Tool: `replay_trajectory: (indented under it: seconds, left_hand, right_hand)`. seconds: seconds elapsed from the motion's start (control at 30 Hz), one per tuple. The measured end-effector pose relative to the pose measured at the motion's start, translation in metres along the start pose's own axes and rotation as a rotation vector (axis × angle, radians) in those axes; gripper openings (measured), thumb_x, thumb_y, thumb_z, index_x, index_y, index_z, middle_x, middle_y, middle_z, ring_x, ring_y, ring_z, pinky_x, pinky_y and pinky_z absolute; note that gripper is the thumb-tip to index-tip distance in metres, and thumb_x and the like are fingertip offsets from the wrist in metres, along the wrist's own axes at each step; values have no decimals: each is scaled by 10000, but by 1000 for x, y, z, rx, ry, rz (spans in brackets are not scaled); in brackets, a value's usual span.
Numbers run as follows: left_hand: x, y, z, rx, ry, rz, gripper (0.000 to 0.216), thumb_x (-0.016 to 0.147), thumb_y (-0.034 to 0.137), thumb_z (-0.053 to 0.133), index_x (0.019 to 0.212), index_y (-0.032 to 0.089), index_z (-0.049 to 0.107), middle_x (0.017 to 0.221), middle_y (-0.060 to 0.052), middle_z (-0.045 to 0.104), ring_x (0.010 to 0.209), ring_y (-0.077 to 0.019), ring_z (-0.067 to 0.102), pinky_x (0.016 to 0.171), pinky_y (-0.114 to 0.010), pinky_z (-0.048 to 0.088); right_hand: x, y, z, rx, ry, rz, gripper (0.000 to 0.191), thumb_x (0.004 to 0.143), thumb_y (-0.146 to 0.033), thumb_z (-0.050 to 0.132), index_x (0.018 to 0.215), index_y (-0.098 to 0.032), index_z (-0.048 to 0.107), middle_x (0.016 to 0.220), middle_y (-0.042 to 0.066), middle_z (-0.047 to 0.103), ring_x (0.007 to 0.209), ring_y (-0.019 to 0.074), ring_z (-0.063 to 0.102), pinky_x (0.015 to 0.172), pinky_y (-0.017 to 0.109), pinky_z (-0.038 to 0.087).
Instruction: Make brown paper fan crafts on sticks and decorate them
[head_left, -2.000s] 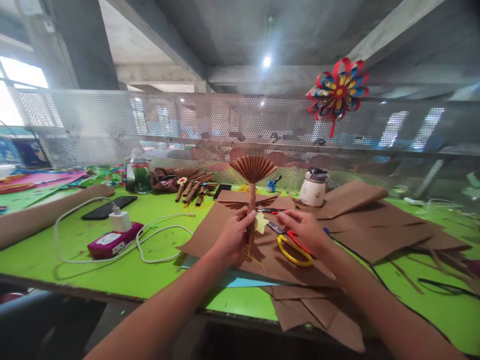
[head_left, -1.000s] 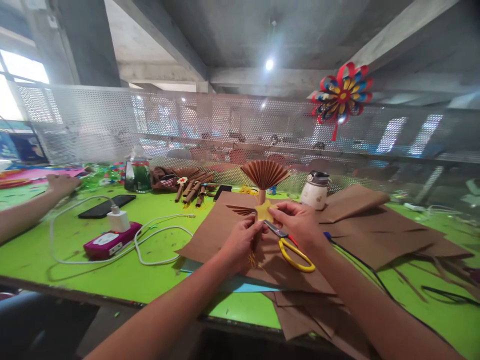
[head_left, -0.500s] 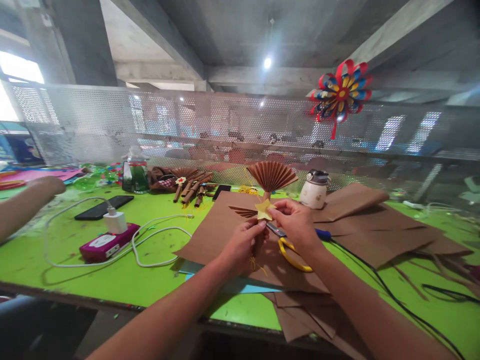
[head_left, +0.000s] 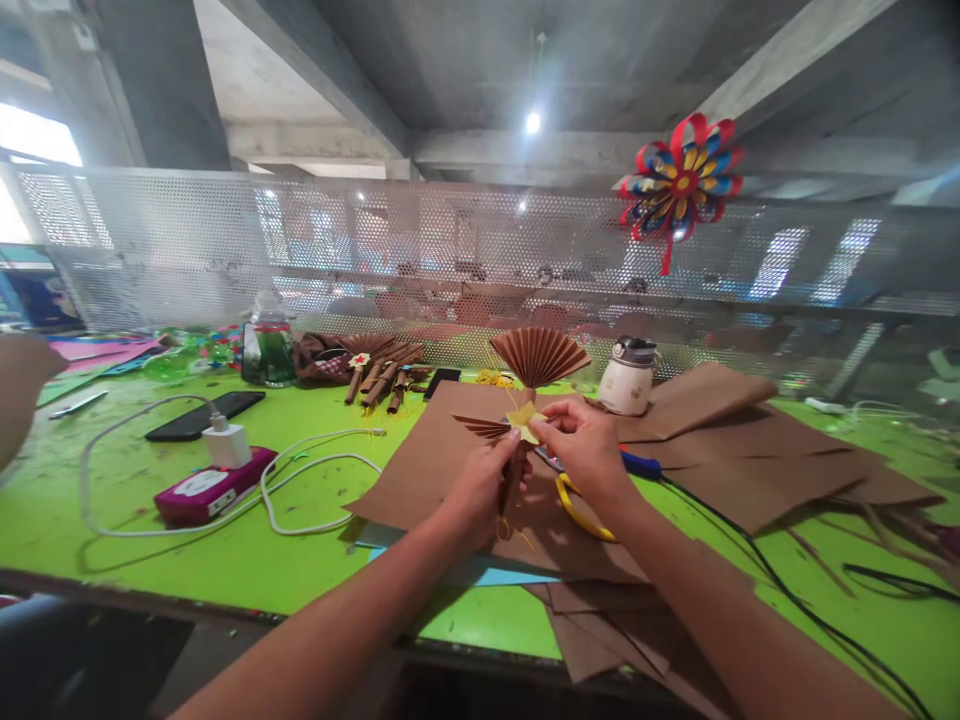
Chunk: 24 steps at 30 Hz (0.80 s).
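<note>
My left hand is closed around the rolled stem of a brown pleated paper fan, whose spread top stands upright above my fingers. In front of the stem sits a pale yellow star, pinched at its right side by my right hand. My left thumb touches the star's lower edge. To the left of the star a second, narrower pleated piece sticks out sideways. Yellow-handled scissors lie on brown paper below my right hand, their blades partly hidden.
A blue-handled corded tool and a white bottle are at the right, by more brown sheets. On the left are a purple power block, white cable and black phone. Finished-looking fan pieces lie behind. Another person's arm enters left.
Both my hands keep their hold, with the star and fan shifted only slightly. At the left, the other person's arm has drawn back toward the frame edge, uncovering a pale slim tool.
</note>
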<state>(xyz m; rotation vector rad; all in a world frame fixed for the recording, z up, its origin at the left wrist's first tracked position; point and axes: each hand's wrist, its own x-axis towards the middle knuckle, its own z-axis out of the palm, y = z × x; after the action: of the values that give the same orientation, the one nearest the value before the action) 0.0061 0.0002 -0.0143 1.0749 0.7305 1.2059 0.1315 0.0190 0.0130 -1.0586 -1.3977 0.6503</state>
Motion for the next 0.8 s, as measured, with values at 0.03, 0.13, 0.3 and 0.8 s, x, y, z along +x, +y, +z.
replay_trajectory:
  seconds: [0.03,0.13,0.3,0.8]
  left_hand:
    - [0,0,0,6,7,-3,424,741,539,553,827,126,597,642,-19,550,565,-95,503,514,-186,387]
    - [0,-1,-1,-2,19,-16,420,723,542,572,794,129,593,634,-14,554,564,-92,510,522,-185,389]
    - [0,0,-1,-2,5,-29,418,721,543,575,819,137,592,640,-13,560,565,-94,510,518,-187,386]
    - [3,-3,-2,11,1,-6,380,717,507,605,793,135,580,641,0,538,559,-77,498,507,-168,393]
  right_hand:
    - [0,0,0,1,-2,-4,232,635,-337,657,752,-160,564,517,-22,580,401,104,480,424,225,370]
    - [1,2,0,11,-6,-12,253,633,-339,660,777,-161,552,520,-24,581,400,108,491,426,228,382]
    - [0,4,-1,12,-4,-27,259,633,-340,662,785,-169,540,517,-29,579,406,114,505,445,236,397]
    - [-4,6,0,-61,11,-42,222,658,-318,637,809,-178,555,515,-35,563,435,123,503,463,240,392]
